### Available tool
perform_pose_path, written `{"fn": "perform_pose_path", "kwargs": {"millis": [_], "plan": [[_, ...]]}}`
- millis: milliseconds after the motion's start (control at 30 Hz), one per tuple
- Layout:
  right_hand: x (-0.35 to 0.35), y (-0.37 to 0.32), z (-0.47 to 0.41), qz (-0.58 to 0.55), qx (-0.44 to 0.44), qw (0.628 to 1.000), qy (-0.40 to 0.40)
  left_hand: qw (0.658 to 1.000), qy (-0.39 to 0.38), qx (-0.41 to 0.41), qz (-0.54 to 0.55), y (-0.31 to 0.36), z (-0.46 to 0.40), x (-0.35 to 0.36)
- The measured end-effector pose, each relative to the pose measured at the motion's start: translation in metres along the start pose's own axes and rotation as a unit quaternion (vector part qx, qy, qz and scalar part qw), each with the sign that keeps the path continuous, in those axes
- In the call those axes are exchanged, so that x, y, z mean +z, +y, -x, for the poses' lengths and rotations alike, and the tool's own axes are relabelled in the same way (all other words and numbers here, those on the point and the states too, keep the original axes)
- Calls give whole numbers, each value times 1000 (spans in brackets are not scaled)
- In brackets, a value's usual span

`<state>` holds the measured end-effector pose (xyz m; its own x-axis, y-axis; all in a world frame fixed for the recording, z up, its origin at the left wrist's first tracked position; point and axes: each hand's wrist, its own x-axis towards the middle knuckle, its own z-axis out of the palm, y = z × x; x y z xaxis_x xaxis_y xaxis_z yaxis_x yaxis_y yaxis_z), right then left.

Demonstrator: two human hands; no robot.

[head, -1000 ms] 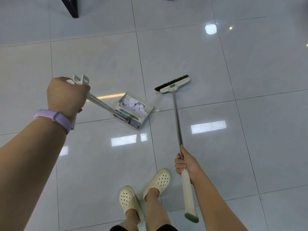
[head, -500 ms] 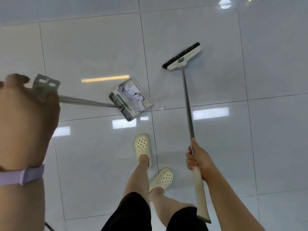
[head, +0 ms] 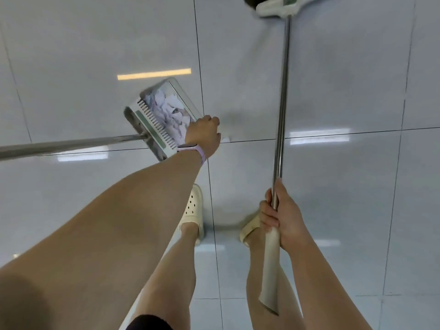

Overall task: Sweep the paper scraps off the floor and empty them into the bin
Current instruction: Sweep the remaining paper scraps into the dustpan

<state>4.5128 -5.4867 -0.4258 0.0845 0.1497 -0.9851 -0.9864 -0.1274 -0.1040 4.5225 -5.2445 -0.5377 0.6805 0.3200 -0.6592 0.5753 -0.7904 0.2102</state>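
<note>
The left hand (head: 203, 134) reaches down to the floor beside the dustpan (head: 162, 120), its fingers curled toward a stray paper scrap (head: 226, 140) lying on the tile seam just right of the knuckles — whether it already pinches the scrap I cannot tell. The pan, heaped with paper scraps (head: 169, 110), lies just left of that hand, its long metal handle (head: 71, 145) running out to the left edge, held by nothing visible. The right hand (head: 279, 215) grips the broom (head: 282, 110) at the shaft, which runs straight away to its head at the far edge. The left hand is clearly nearer the scrap, so the pickup is probably its job. No bin shows.
</note>
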Motion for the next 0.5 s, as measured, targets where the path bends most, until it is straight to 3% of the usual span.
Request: {"fn": "perform_pose_path", "kwargs": {"millis": [233, 500], "plan": [[-41, -17, -91, 56, -46, 997, -32, 995, -61, -46, -69, -26, -101, 116], [-62, 0, -142, 86, -56, 994, -30, 996, -47, -17, -73, -30, -153, 182]]}}
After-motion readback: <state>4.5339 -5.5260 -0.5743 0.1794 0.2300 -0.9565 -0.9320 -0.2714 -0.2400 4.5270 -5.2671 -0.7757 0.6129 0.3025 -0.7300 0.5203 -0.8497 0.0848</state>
